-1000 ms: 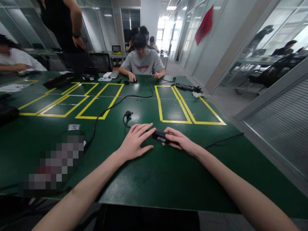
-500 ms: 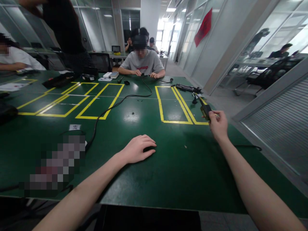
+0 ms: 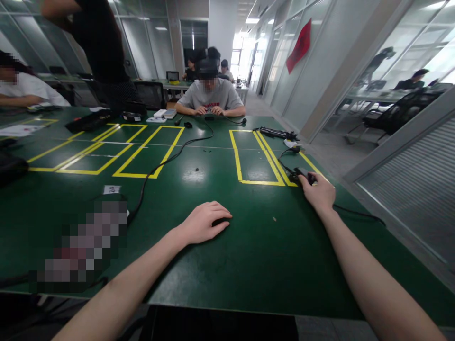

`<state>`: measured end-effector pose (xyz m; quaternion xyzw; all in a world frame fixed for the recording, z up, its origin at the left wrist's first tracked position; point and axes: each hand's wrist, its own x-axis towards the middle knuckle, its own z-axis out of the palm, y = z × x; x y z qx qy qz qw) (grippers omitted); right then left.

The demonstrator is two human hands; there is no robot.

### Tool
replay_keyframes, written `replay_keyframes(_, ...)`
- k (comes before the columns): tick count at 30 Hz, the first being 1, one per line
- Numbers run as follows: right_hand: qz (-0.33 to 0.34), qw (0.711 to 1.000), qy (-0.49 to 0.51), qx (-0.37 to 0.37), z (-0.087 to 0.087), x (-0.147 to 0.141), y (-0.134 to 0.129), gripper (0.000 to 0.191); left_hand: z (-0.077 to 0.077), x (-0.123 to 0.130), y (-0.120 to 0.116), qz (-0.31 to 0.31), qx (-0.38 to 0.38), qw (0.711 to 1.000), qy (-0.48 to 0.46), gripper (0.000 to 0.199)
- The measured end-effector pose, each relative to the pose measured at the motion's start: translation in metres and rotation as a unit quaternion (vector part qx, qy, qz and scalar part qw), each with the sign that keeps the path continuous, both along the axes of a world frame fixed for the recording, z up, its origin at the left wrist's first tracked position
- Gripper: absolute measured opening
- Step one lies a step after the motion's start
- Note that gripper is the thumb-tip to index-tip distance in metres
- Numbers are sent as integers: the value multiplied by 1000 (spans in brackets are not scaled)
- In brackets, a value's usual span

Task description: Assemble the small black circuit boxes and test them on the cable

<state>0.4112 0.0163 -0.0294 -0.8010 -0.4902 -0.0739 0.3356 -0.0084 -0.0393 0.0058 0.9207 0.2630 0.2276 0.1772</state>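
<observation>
My left hand (image 3: 206,222) rests on the green table (image 3: 227,265), its fingers stretched forward and the thumb apart, holding nothing. Farther right, my right hand (image 3: 320,193) grips a small dark box-shaped device (image 3: 304,174) low over the tabletop by the right edge; the fingers hide part of it, and I cannot tell its exact kind. A thin black cable (image 3: 280,158) curls beside that device toward a small round black piece (image 3: 295,149). Just beyond lies a folded black tripod-like stand (image 3: 275,132). Another black cord (image 3: 360,215) runs from near my right hand toward the table edge.
Yellow tape (image 3: 261,183) outlines rectangles on the table. At left sits a blurred-out object (image 3: 85,241) with a long black cable (image 3: 144,182) and a numbered label (image 3: 112,189). Across the table a person in a grey shirt (image 3: 213,97) handles a small dark thing. A black tray (image 3: 88,121) stands far left.
My right hand has lowered the dark device toward the tabletop and turned it. My left hand stays in place. The person opposite has brought both hands closer together.
</observation>
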Motion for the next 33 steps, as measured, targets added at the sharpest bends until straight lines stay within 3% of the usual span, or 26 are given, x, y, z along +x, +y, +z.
replay_keyframes(3, -46, 999, 11, -5, -1, 2, 3, 53, 1, 0, 0, -1, 0, 1000, 2, 18)
replay_keyframes(7, -52, 997, 44, -33, 5, 3, 3, 64, 1, 0, 0, -2, 2, 1000, 3, 18)
replay_keyframes(12, -50, 989, 133, -28, 10, 4, -2, 55, 2, 1, -1, -4, -1, 1000, 2, 17)
replay_keyframes(15, -29, 994, 104, 18, 8, 3, -5, 57, 2, 0, -1, -2, -4, 1000, -3, 17)
replay_keyframes(20, 54, 998, 17, 38, 7, 0, -6, 28, 1, -1, 0, -3, 0, 1000, -5, 17)
replay_keyframes(24, 83, 995, 15, 46, 9, -1, -7, 29, -1, -2, 1, -5, 4, 1000, -13, 18)
replay_keyframes(29, 25, 995, -21, 92, 15, 2, -10, 36, 0, -2, 1, -6, 4, 1000, -12, 18)
replay_keyframes(33, -30, 999, -7, -17, 15, -1, -10, 42, 2, -1, 0, -7, 0, 1000, -8, 19)
